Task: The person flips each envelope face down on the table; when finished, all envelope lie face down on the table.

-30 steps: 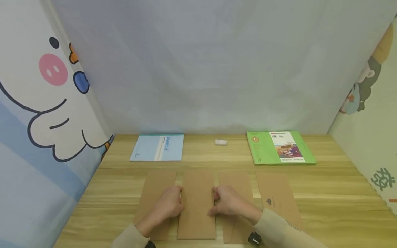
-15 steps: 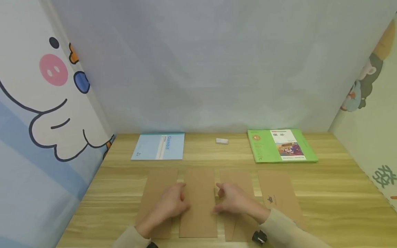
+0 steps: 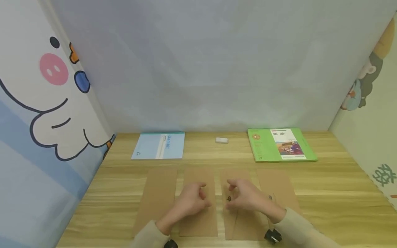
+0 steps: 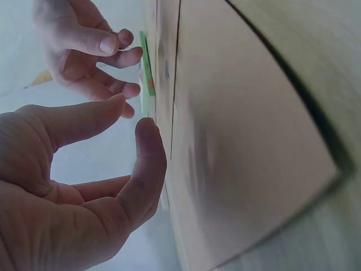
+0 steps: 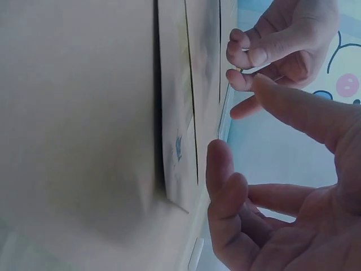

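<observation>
Several flat brown kraft-paper rectangles lie in a row on the wooden table. My left hand (image 3: 190,199) hovers over the second rectangle from the left (image 3: 198,176), its thumb and fingers loosely bent with a gap between them. Over the third rectangle (image 3: 248,225), which carries a slanting line and a small dark mark, my right hand (image 3: 248,198) is held the same way. Neither hand holds anything. In the left wrist view, the nearest brown rectangle (image 4: 254,124) lies flat beside the fingers. The leftmost rectangle (image 3: 159,189) and the rightmost one (image 3: 277,182) lie apart from both hands.
A light blue notebook (image 3: 149,146) lies at the back left of the table (image 3: 108,193). Behind the row sits a small white eraser-like block (image 3: 221,140). Green books (image 3: 263,148) are stacked at the back right. A pale curtain (image 3: 198,69) stands behind.
Both hands have moved right, away from the long edges of the second rectangle. The left is now above it, the right above the third. A dark mark on the third now shows.
</observation>
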A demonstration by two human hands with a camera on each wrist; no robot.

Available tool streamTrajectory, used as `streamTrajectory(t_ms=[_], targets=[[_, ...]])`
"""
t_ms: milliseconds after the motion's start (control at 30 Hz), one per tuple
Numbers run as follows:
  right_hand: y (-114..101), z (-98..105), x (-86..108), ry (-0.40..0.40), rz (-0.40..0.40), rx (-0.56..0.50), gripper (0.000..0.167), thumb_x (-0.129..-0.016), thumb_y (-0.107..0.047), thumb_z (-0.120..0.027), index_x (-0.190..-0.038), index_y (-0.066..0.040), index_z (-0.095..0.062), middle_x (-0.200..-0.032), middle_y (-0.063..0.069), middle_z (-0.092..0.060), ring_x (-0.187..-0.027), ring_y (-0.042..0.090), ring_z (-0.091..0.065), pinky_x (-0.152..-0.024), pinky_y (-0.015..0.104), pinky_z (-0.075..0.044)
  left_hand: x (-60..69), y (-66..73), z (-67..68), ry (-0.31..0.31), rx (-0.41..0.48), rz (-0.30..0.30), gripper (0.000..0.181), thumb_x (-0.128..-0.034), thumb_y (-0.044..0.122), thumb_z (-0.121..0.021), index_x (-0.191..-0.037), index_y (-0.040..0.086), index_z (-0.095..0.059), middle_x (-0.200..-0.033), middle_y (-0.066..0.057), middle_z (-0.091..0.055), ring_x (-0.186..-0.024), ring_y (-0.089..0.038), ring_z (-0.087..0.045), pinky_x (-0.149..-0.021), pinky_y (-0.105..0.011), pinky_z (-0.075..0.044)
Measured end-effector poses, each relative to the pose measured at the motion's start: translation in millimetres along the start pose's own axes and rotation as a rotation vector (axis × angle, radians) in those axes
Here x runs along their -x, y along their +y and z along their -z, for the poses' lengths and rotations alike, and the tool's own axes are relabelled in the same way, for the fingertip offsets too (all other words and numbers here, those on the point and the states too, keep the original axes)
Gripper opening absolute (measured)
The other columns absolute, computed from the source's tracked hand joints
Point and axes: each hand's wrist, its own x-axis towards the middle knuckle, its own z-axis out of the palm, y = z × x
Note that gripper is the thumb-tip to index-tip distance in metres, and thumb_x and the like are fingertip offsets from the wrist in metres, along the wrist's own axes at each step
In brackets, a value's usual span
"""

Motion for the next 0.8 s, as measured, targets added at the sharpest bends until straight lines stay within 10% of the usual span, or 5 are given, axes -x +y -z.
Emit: streamTrajectory(t_ms=[367, 633, 800], targets=[[16, 17, 4.1, 0.059, -0.063, 0.005, 0.086, -0.061, -0.006, -0.087, -0.133, 0.012, -0.043, -0.112, 0.020, -0.060, -0.075, 0.018, -0.063, -0.065, 0.033, -0.054, -11.0, 16.2, -17.3, -0.040, 0.016, 0.013, 0.061, -0.0700, 0.012, -0.081, -0.122, -0.010, -0.057, -0.073, 0.002, -0.056, -0.061, -0.011, -0.051, -0.056, -0.026, -0.045], [33, 22, 12.4, 0.081, -0.103, 0.067, 0.072, -0.061, -0.010, -0.088, -0.120, 0.011, -0.053, -0.103, 0.019, -0.062, -0.078, 0.022, -0.062, -0.069, 0.038, -0.053, -9.6, 21.7, -30.0, -0.137, -0.012, 0.055, 0.025, -0.0734, 0.011, -0.079, -0.088, -0.004, -0.065, -0.050, 0.004, -0.054, -0.044, -0.009, -0.049, -0.042, -0.022, -0.036], [37, 26, 17.9, 0.110, -0.126, 0.121, 0.053, -0.060, -0.012, -0.088, -0.102, 0.006, -0.060, -0.091, 0.011, -0.061, -0.079, 0.022, -0.060, -0.072, 0.039, -0.052, -9.6, 24.7, -33.8, -0.160, 0.035, 0.064, 0.034, -0.0748, 0.005, -0.076, -0.102, -0.012, -0.063, -0.045, 0.004, -0.055, -0.038, -0.009, -0.048, -0.038, -0.019, -0.032]])
